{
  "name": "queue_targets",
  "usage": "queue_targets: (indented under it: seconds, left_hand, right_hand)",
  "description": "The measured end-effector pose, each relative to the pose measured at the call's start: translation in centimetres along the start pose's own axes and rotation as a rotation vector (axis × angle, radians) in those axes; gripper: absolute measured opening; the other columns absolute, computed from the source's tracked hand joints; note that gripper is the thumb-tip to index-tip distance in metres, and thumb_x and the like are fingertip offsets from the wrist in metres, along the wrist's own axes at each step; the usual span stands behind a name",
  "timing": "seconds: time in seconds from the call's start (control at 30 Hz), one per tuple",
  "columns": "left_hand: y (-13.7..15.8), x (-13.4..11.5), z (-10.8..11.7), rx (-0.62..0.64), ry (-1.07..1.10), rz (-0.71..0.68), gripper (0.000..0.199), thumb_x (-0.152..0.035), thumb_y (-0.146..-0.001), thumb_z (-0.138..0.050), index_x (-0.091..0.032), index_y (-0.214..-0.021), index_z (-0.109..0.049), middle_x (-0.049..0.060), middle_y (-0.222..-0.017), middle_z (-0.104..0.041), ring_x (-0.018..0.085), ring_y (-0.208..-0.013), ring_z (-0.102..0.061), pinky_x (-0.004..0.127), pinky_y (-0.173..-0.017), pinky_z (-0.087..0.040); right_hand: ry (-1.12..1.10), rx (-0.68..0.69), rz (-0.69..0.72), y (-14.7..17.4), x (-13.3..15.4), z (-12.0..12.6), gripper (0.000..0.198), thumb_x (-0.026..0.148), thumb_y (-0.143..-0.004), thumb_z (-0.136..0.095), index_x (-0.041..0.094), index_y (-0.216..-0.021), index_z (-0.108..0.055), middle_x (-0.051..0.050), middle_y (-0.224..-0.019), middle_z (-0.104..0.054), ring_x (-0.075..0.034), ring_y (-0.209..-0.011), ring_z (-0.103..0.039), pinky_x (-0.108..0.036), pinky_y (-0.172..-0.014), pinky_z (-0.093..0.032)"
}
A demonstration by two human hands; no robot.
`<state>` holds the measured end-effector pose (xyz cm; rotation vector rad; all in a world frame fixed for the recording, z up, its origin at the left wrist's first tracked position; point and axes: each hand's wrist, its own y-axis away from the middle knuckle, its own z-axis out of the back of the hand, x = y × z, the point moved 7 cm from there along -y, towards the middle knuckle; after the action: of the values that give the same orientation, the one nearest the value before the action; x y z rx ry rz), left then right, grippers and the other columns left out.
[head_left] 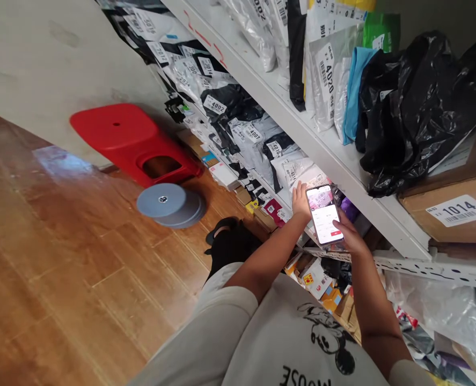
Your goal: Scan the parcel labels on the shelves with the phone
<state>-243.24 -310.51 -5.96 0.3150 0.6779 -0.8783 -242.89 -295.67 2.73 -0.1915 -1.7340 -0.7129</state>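
The white shelf beam (pixel 326 158) runs slantwise across the view. Left of it, on the floor, is a red stool (pixel 112 128), probably parked by the wall to leave walking room. On the ledge behind the beam sits a brown carton (pixel 442 193) with a crumpled black bag (pixel 415 112) against it. A smaller grey-blue stool (pixel 165 201) is on the floor, left of the beam. On the tier below the beam, a white parcel (pixel 296 169) lies among others, labels outward, presumably for easy reading. The left hand (pixel 301 201) touches it, perhaps to steady it; whether the fingers grip, I cannot tell. The right hand (pixel 352 236) is closed around a phone (pixel 324 214) just below the beam, screen toward the wearer, seemingly so the thumb can reach it.
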Motion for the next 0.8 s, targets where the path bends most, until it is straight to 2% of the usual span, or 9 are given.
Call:
queue_targets:
  seconds: [0.2,0.37,0.6,0.8]
  left_hand:
    - [0.1,0.2,0.1,-0.008,-0.008,0.007,0.074,-0.045,-0.086,-0.063,-0.012,-0.149,-0.046,0.017,-0.163,-0.036,0.032,-0.158,-0.011,0.043,-0.130,-0.007]
    - [0.3,0.0,0.5,0.001,0.014,0.015,0.072,-0.044,-0.087,-0.060,-0.012,-0.150,-0.045,0.016,-0.163,-0.037,0.032,-0.158,-0.013,0.044,-0.130,-0.011]
    - [0.5,-0.1,1.2,0.004,0.057,0.005,0.068,-0.035,-0.085,-0.060,-0.013,-0.148,-0.048,0.016,-0.162,-0.040,0.035,-0.156,-0.018,0.049,-0.129,-0.011]
    - [0.1,0.4,0.4,-0.013,0.040,-0.025,0.061,-0.032,-0.089,-0.054,-0.011,-0.146,-0.050,0.019,-0.160,-0.041,0.035,-0.156,-0.019,0.053,-0.129,-0.011]
  right_hand:
    - [0.015,0.008,0.023,-0.1,0.1,0.1,0.085,0.047,-0.078,-0.076,0.033,-0.153,-0.038,-0.007,-0.104,-0.078,-0.023,-0.057,-0.072,-0.024,-0.030,-0.050]
    - [0.019,0.011,0.029,-0.1,0.3,0.1,0.085,0.046,-0.079,-0.076,0.033,-0.154,-0.037,-0.007,-0.105,-0.078,-0.022,-0.056,-0.070,-0.024,-0.031,-0.049]
    - [0.013,0.019,0.036,0.0,0.6,0.0,0.085,0.043,-0.079,-0.077,0.032,-0.153,-0.038,-0.008,-0.108,-0.077,-0.022,-0.057,-0.071,-0.023,-0.031,-0.049]
    - [-0.025,0.071,0.040,0.4,0.8,-0.5,0.088,0.037,-0.076,-0.078,0.034,-0.153,-0.036,-0.008,-0.110,-0.076,-0.026,-0.065,-0.075,-0.023,-0.033,-0.051]
